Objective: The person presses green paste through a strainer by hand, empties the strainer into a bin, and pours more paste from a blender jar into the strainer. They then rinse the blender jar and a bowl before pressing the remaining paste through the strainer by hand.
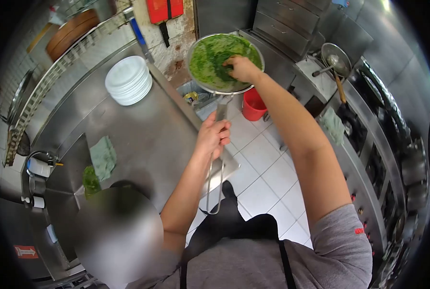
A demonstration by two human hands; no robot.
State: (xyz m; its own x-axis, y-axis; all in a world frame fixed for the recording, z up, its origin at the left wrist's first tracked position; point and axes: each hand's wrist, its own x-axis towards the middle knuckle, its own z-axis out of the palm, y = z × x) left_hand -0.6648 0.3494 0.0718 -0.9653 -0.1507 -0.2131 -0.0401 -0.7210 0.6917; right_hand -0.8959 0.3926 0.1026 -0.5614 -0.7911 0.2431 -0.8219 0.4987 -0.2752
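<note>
My left hand [214,137] is wrapped round the long wire handle of a large round strainer [193,80], which is held up ahead of me over the floor. Wet green pulp [210,55], like finely chopped leaves, covers its mesh. My right hand [243,70] reaches into the bowl from the right. Its fingers are bent together round a darker clump of the pulp, and the fingertips are partly buried.
A stack of white plates [128,81] and a green cloth [103,158] lie on the steel counter [147,144] at left. Below the strainer stands a red bucket [254,107]. Stoves line the right, with a wok [336,59]. A blurred pale shape [121,236] fills the lower left.
</note>
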